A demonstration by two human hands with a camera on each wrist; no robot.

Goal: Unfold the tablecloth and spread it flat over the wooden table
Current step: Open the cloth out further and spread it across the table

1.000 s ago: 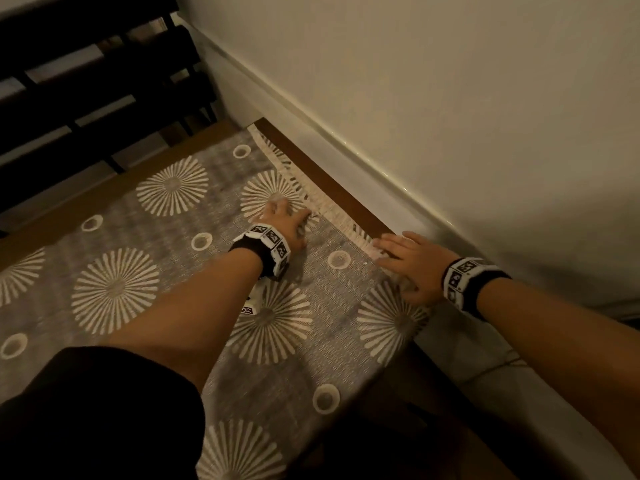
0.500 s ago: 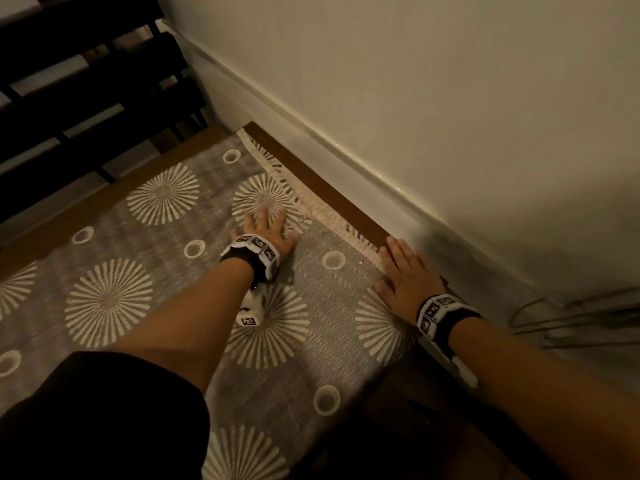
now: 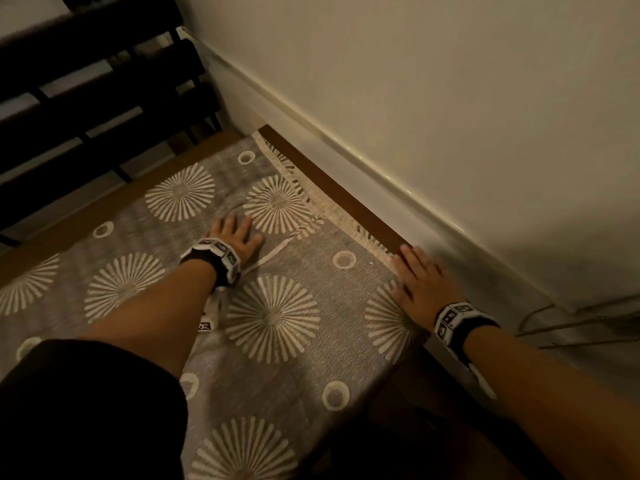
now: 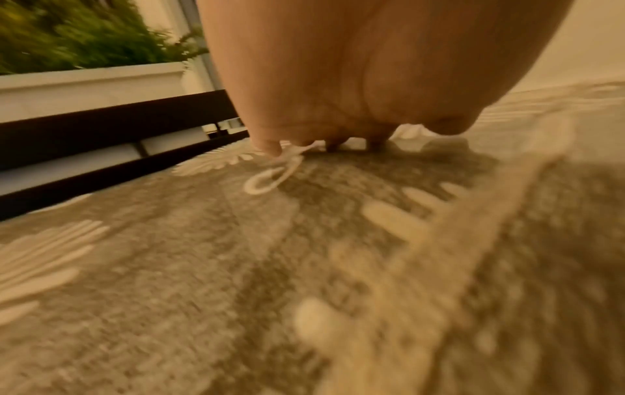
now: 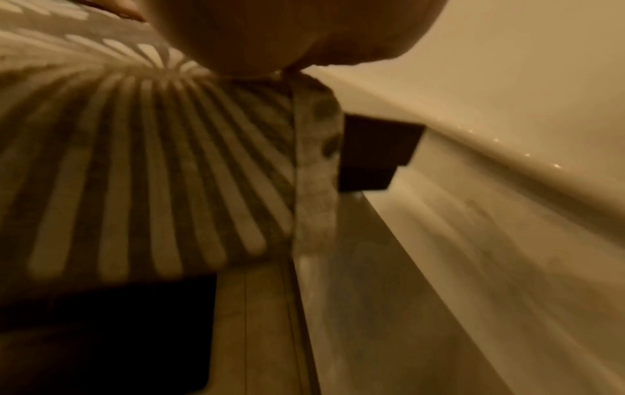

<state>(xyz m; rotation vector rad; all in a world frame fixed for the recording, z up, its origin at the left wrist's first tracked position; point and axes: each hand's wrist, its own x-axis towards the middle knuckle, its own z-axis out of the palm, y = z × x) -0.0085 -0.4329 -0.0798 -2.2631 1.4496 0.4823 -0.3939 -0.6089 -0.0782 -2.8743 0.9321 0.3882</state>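
A grey tablecloth with cream sunburst circles and a fringed far edge lies spread over the wooden table, whose brown top shows as a strip along the wall. My left hand lies flat on the cloth, fingers straight, near a raised crease that runs toward the fringe. My right hand presses flat on the cloth's far right corner at the table edge. In the left wrist view the palm rests on blurred cloth. In the right wrist view the cloth hangs over the table's side.
A cream wall with a white ledge runs close along the table's far side. A dark slatted bench or rail stands at the upper left. Thin cables trail at the right. The floor below the table's right side is dark.
My left hand has slid left and toward me across the cloth, and a crease has formed beside it. My right hand has turned its fingers up toward the wall at the corner.
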